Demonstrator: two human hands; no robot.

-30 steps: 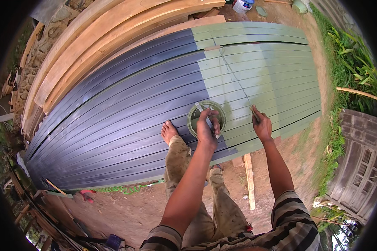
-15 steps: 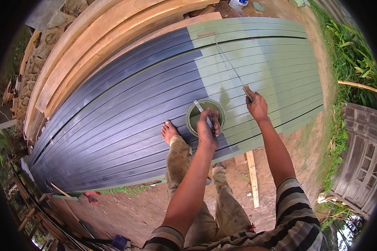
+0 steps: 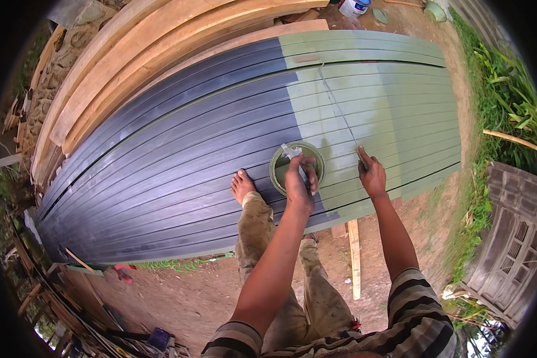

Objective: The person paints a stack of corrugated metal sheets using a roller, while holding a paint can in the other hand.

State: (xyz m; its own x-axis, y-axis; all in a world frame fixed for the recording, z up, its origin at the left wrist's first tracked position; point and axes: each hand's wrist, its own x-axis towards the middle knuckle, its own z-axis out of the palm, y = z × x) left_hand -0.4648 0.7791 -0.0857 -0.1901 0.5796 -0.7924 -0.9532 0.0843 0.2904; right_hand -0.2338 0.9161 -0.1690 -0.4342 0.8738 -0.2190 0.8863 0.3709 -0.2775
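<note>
Left hand [image 3: 300,182]: fingers curled around a pale flat strip [image 3: 290,151] crossing the mouth of a round, green-stained paint bucket [image 3: 272,173]; I can't tell whether the bucket hangs or rests.
Right hand [image 3: 373,177]: closed on the near end of a long, thin-rodded paint roller [image 3: 338,111], to the right of the bucket and apart from it.
Bare foot [image 3: 241,186]: on the dark slats, left of the bucket.
Panel underneath: a broad slatted panel [image 3: 191,161], dark blue-grey on the left, pale green on the right, its grooves running left to right.
Roller's line: the rod slants forward and leftward from the right hand – the nearer one to it – to a pale, narrow roller head [image 3: 306,59], ahead of both hands. The head lies lengthwise with the grooves, on green just past the dark gap [image 3: 411,63].
Shift: half a second ago the right hand reached farther forward; now it is nearer the body, and the head closer to the gap.
Beyond: curved tan planks [image 3: 155,53] stacked left, a white-and-blue tub [image 3: 353,7] right.
</note>
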